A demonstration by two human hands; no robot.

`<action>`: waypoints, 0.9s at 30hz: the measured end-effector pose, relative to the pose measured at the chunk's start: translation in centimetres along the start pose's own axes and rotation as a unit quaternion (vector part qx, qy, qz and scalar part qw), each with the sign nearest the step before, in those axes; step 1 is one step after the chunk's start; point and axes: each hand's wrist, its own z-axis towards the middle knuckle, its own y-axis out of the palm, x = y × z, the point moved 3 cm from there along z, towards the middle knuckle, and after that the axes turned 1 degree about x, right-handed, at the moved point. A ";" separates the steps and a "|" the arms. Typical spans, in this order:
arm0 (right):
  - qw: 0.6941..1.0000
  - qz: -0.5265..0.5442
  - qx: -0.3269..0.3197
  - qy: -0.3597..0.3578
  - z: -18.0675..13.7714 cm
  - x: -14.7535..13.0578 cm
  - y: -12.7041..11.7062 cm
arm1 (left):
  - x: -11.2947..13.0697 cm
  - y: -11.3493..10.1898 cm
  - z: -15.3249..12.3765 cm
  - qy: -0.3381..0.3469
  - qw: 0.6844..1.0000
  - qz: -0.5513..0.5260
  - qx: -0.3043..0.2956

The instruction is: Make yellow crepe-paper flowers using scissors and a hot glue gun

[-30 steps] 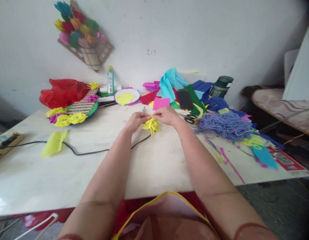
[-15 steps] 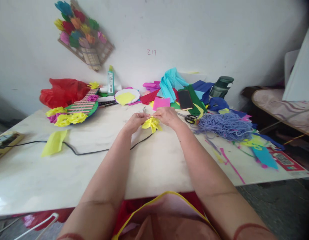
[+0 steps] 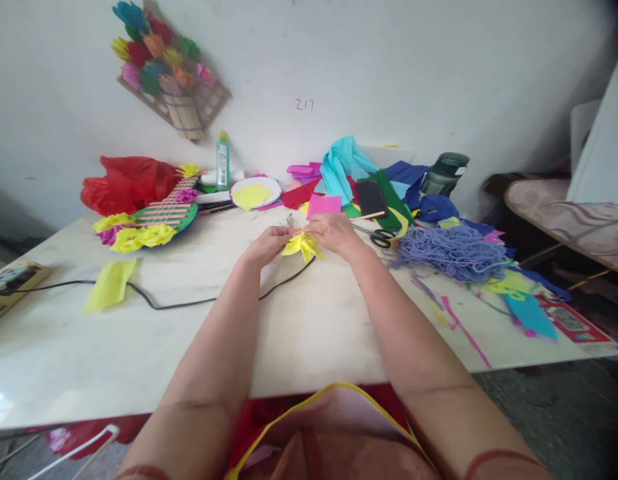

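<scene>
A crumpled yellow paper flower [image 3: 301, 247] hangs between both hands just above the white table [image 3: 299, 320]. My left hand [image 3: 267, 243] pinches its left side with closed fingers. My right hand [image 3: 333, 233] is closed on its top right. Both hands are at the table's middle, near the far side. A black cable [image 3: 189, 303] runs under them towards the left.
Left of the hands lie a yellow paper strip [image 3: 109, 283], a green disc with sticks and paper flowers [image 3: 153, 223] and a red bag [image 3: 123, 181]. To the right sit black scissors [image 3: 380, 236], purple yarn [image 3: 446, 252], a phone [image 3: 371, 199], coloured paper scraps and a dark green jar [image 3: 443, 175].
The hands stay at the same spot and keep working the yellow flower, which sits slightly higher and more bunched between the fingers than before.
</scene>
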 end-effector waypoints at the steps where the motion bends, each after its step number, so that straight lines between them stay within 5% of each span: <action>1: 1.000 0.001 0.001 -0.001 0.0 0.0 0.0 | 0.1 0.1 0.0 0.000 1.000 -0.001 -0.002; 10: 0.999 0.024 0.028 0.003 0.3 0.5 0.7 | 0.0 -0.6 0.4 0.047 0.995 0.073 0.039; 23: 0.994 0.106 -0.014 0.039 0.2 1.8 0.9 | 0.4 0.0 0.6 0.137 0.966 0.207 0.066; 27: 0.997 0.075 -0.001 0.026 0.3 1.7 0.8 | 0.3 0.0 0.6 0.117 0.973 0.184 0.073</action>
